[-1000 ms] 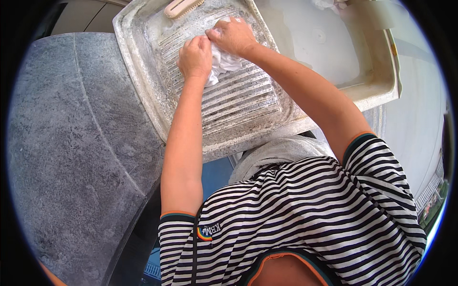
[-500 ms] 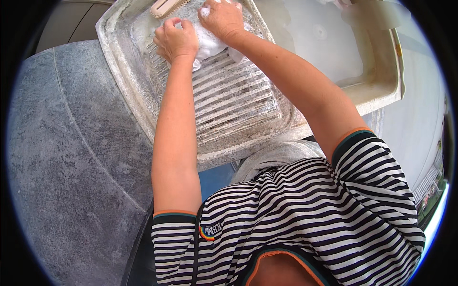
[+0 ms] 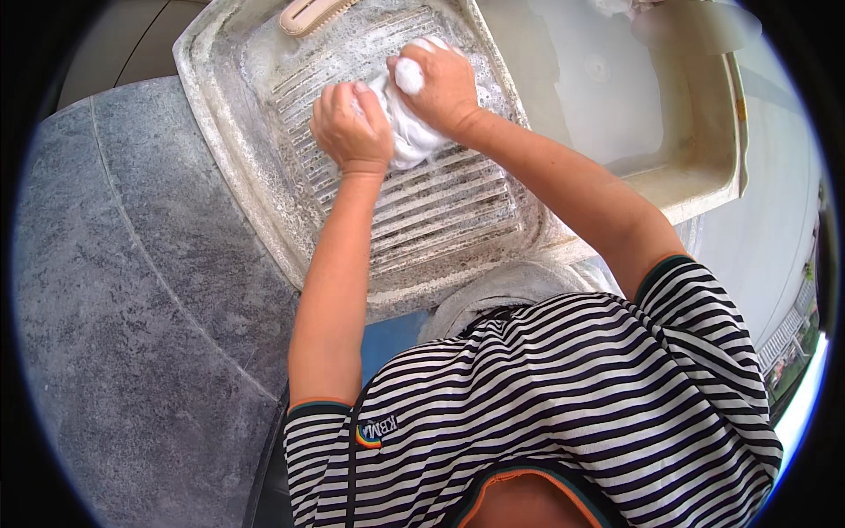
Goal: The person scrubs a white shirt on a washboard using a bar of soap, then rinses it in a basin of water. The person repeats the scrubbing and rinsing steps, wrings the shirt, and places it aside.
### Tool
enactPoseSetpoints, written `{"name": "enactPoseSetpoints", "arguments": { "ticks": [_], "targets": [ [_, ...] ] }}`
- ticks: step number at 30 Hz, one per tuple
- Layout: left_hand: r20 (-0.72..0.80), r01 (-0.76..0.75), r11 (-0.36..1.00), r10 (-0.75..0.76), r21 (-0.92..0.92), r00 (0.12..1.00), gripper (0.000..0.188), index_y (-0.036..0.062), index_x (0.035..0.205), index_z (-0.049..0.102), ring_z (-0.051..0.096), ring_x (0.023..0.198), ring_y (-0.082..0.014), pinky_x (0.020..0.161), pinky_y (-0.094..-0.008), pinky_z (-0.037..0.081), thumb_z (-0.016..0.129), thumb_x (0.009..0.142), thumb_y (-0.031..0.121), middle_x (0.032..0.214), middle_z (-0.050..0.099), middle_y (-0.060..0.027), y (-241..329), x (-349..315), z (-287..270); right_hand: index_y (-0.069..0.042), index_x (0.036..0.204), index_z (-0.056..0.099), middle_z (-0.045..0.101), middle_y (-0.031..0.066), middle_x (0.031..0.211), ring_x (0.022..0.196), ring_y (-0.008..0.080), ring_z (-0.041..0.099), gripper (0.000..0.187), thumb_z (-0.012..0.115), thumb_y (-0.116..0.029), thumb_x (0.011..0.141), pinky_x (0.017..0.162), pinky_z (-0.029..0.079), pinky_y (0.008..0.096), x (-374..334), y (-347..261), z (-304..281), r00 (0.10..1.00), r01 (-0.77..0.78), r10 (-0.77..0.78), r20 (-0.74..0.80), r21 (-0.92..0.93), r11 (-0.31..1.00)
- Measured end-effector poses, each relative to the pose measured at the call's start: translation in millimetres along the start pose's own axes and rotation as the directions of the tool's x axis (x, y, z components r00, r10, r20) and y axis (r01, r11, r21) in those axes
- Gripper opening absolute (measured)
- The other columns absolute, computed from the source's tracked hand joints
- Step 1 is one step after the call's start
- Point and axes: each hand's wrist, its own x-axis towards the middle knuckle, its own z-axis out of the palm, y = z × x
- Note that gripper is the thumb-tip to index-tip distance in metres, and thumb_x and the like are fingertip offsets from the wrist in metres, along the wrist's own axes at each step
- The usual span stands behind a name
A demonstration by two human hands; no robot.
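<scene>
A bunched, wet white cloth [image 3: 412, 139] covered in suds lies on the ridged washboard [image 3: 444, 207] of a worn, pale laundry sink. My left hand [image 3: 354, 128] is closed on the cloth's left side, with the thumb toward its middle. Gripping the right side of the bundle, my right hand [image 3: 440, 88] has a clump of foam on its fingers. The cloth's folds between and under both hands are partly hidden.
A scrub brush [image 3: 312, 13] rests at the sink's far left, beyond the ridges. To the right, the sink's basin [image 3: 607, 88] holds cloudy water, with whitish fabric at its far edge. A grey round tabletop [image 3: 150, 290] adjoins the left side.
Both hands have come nearer to me down the ridges, bringing the white cloth along. More of the far ridges now shows behind them.
</scene>
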Motion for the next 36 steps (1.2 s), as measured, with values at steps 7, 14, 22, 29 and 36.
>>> {"name": "enactPoseSetpoints", "arguments": {
  "ticks": [7, 14, 22, 29, 36],
  "targets": [
    [0.245, 0.277, 0.945, -0.313, 0.171, 0.917, 0.037, 0.0204, 0.114, 0.07, 0.054, 0.116, -0.032, 0.095, -0.05, 0.04, 0.05, 0.093, 0.042, 0.119, 0.065, -0.0095, -10, 77, 2, -0.004, 0.089, 0.069, 0.068, 0.0179, 0.086, 0.085, 0.0367, 0.065, 0.029, 0.06, -0.031, 0.089, 0.08, 0.05, 0.0459, 77, 8, 37, 0.992, -0.001, 0.019, 0.127, -0.14, 0.99],
    [-0.148, -0.117, 0.992, 0.11, -0.039, 0.983, 0.022, 0.0157, 0.09, 0.063, 0.046, 0.1, -0.0292, 0.09, -0.0465, 0.037, 0.066, 0.087, 0.037, 0.1, 0.052, -0.0046, 44, -88, -32, -0.007, 0.08, 0.065, 0.063, 0.0128, 0.094, 0.091, 0.0324, 0.059, 0.02, 0.074, -0.025, 0.078, 0.082, 0.048, 0.0451, -76, -6, -54, 0.978, 0.209, -0.21, 0.005, 0.071, 0.975],
    [0.049, 0.186, 0.982, -0.188, 0.04, 0.981, 0.025, 0.0094, 0.099, 0.066, 0.057, 0.102, -0.0332, 0.088, -0.0477, 0.044, 0.056, 0.09, 0.031, 0.101, 0.065, -0.0117, -7, 29, 11, -0.01, 0.084, 0.066, 0.068, 0.0127, 0.086, 0.086, 0.0343, 0.064, 0.027, 0.068, -0.036, 0.082, 0.08, 0.049, 0.046, 37, 15, 27, 0.998, 0.046, -0.051, -0.025, -0.168, 0.985],
    [0.535, 0.203, 0.969, -0.246, 0.138, 0.809, 0.037, 0.0216, 0.12, 0.068, 0.039, 0.133, -0.0298, 0.108, -0.0547, 0.03, 0.051, 0.095, 0.042, 0.141, 0.049, -0.0078, 4, 21, -44, -0.014, 0.111, 0.073, 0.066, 0.0112, 0.124, 0.119, 0.0319, 0.056, 0.036, 0.05, -0.039, 0.097, 0.103, 0.043, 0.0432, 23, 5, 6, 0.902, 0.204, -0.129, 0.411, -0.145, 0.968],
    [-0.071, -0.18, 0.983, 0.176, -0.042, 0.982, 0.031, 0.0133, 0.102, 0.063, 0.04, 0.121, -0.0389, 0.102, -0.0563, 0.032, 0.057, 0.092, 0.042, 0.117, 0.048, -0.0121, 47, -117, -40, -0.015, 0.1, 0.067, 0.054, 0.0143, 0.132, 0.125, 0.0434, 0.045, 0.025, 0.069, -0.033, 0.082, 0.105, 0.036, 0.0556, -101, -9, -65, 0.959, 0.251, -0.257, 0.121, 0.067, 0.966]
  ]
}}
